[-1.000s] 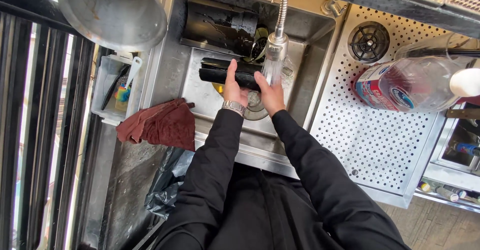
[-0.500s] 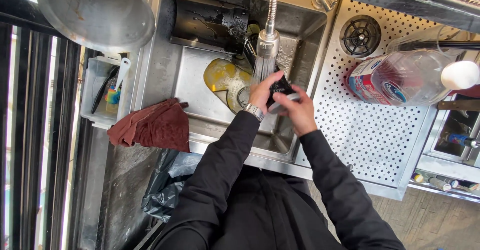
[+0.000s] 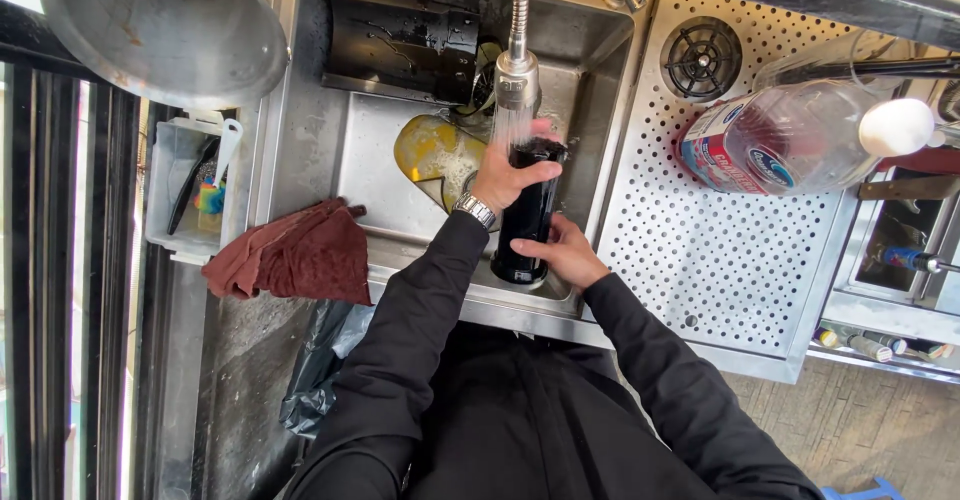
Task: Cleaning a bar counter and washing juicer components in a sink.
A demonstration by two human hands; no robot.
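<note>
- Head view: a tall black cylindrical container stands upright over the steel sink, its open top right under the spray faucet head, with water running onto it.
- The left hand, with a metal watch on its wrist, wraps around the container's upper part.
- The right hand grips the container's lower part from the right side.
- In the basin, a yellow-stained dish lies just left of the container; a black tray leans at the back.
- A dark red cloth drapes over the sink's left front edge.
- On the perforated drainboard at right lies 1 clear plastic bottle on its side.
</note>
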